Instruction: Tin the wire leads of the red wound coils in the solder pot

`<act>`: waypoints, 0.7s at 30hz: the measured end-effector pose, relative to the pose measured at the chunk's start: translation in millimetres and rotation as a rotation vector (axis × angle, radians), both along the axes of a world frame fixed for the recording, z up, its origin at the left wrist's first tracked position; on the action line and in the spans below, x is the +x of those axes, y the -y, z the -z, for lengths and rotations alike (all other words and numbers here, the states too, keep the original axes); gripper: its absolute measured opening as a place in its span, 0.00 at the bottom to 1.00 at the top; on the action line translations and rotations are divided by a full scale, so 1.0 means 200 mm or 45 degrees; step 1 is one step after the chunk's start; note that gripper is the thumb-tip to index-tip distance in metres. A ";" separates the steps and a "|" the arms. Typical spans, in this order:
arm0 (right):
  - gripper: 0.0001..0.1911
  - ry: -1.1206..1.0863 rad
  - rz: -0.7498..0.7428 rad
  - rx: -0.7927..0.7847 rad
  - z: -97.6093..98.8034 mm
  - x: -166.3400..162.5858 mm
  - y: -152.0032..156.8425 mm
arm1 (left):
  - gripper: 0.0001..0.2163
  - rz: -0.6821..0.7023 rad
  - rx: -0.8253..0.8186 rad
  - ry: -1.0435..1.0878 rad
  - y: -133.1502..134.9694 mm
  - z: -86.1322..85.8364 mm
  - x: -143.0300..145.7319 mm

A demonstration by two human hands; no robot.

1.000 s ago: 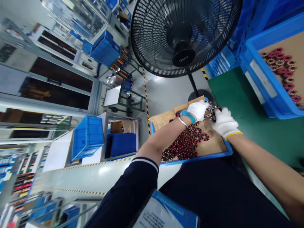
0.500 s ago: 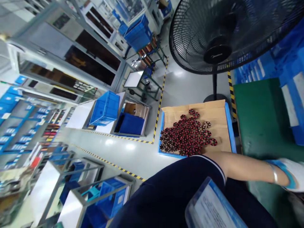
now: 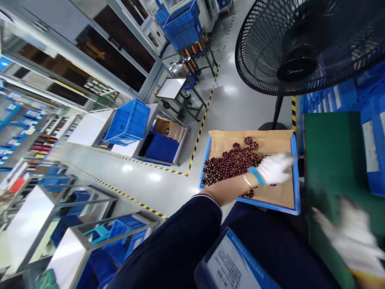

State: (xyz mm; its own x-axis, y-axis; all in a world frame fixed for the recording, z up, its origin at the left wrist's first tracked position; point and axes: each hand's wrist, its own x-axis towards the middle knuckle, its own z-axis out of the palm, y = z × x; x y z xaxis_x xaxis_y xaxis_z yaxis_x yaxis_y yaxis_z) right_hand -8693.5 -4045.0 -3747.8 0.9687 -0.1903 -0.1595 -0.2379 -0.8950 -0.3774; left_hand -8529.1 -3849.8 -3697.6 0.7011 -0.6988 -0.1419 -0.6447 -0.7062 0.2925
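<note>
Left hand (image 3: 273, 167), blurred, grip unreadable, was over cardboard liner (image 3: 281, 197) likely cushioning red-and-black ring cores (image 3: 231, 162); right hand (image 3: 350, 237), fingers splayed, was over green tabletop (image 3: 332, 152).

Black pedestal fan (image 3: 297, 69) is stood on grey floor (image 3: 228, 105); yellow-and-black tape (image 3: 197, 140) is laid there. Blue crate (image 3: 129, 122) is set on white-topped bench (image 3: 90, 126). Small green-framed table (image 3: 171, 88) is seen beyond.

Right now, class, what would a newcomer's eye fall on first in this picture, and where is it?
The big black fan dominates the upper right. Lower down, a blue tray lined with brown cardboard holds dark, red-marked rings, with the white-gloved left grip over its right side. The right grip shows blurred against the green surface, lower right.
</note>
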 end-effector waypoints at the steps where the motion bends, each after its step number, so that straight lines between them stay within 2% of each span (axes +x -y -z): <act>1: 0.47 0.053 -0.080 0.079 -0.01 0.06 -0.07 | 0.26 -0.232 0.086 0.014 -0.15 0.00 0.09; 2: 0.43 0.052 -0.230 0.175 -0.01 0.15 -0.16 | 0.27 -0.406 0.178 0.007 -0.28 0.00 0.17; 4: 0.39 0.021 -0.362 0.190 0.00 0.37 -0.33 | 0.29 -0.590 0.282 -0.061 -0.47 0.01 0.30; 7: 0.34 -0.176 -0.326 0.081 -0.02 0.66 -0.55 | 0.29 -0.659 0.284 -0.140 -0.60 0.05 0.40; 9: 0.32 -0.316 -0.252 0.007 -0.05 0.77 -0.65 | 0.27 -0.684 0.257 -0.158 -0.64 0.07 0.42; 14: 0.27 -0.445 -0.157 -0.079 -0.13 0.88 -0.75 | 0.20 -0.763 0.190 -0.284 -0.78 0.10 0.47; 17: 0.23 -0.510 -0.114 -0.092 -0.13 0.92 -0.77 | 0.15 -0.733 0.128 -0.466 -0.83 0.11 0.56; 21: 0.23 -0.567 -0.036 -0.044 -0.10 0.99 -0.74 | 0.11 -0.743 0.091 -0.750 -0.84 0.10 0.66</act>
